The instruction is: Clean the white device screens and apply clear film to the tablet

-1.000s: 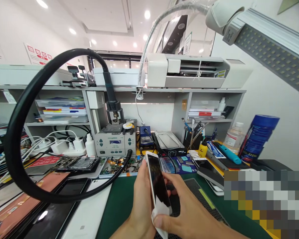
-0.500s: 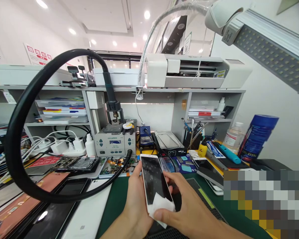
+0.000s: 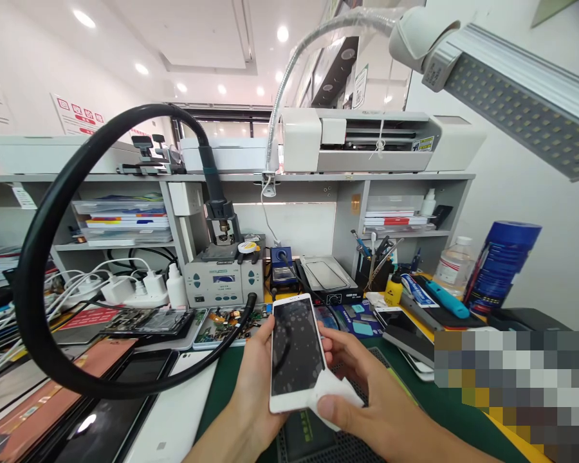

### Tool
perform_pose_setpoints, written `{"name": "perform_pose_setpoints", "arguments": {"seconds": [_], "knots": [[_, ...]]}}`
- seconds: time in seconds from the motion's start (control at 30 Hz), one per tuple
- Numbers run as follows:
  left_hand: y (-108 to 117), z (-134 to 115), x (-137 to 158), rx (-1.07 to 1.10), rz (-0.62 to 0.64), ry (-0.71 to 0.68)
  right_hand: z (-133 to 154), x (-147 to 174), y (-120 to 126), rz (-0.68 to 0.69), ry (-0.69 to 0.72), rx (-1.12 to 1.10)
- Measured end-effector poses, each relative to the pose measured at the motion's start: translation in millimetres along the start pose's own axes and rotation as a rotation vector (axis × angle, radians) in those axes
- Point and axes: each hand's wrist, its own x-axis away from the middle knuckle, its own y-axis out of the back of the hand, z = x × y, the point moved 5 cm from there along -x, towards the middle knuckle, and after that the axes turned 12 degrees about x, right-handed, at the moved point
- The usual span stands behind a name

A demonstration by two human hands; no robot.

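Note:
A white-framed smartphone (image 3: 296, 350) is held tilted up in the middle of the head view, its dark screen spotted with smudges. My left hand (image 3: 253, 379) grips it from behind and along its left edge, thumb on the side. In my right hand (image 3: 361, 392) a white wipe (image 3: 335, 393) is pinched under the thumb, at the phone's lower right corner. The fingertips of that hand curl near the phone's right edge; whether they touch it is hard to tell. A black mat (image 3: 313, 437) lies below on the green work surface (image 3: 226, 379).
A thick black hose (image 3: 22, 283) loops across the left from a grey hot-air station (image 3: 224, 280). Large tablets and a white panel (image 3: 174, 405) lie at left. Pens, bottles and a blue canister (image 3: 504, 267) stand at right. An LED lamp (image 3: 521, 103) hangs overhead.
My right hand has moved right with the wipe, from over the screen's lower part to the phone's corner. The phone has turned slightly, and more of its screen shows.

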Motion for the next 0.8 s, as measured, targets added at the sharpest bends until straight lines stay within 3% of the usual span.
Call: {"name": "perform_pose_setpoints", "arguments": {"seconds": [0.37, 0.5, 0.8], "knots": [[-3, 0, 4, -0.031, -0.003, -0.01, -11, -3, 0, 0.01, -0.058, -0.141], [-4, 1, 5, -0.049, 0.011, 0.021, -16, -2, -3, 0.072, -0.116, -0.213], [-1, 10, 2, -0.075, 0.049, 0.104, -13, -8, 2, 0.103, -0.083, -0.267]]}}
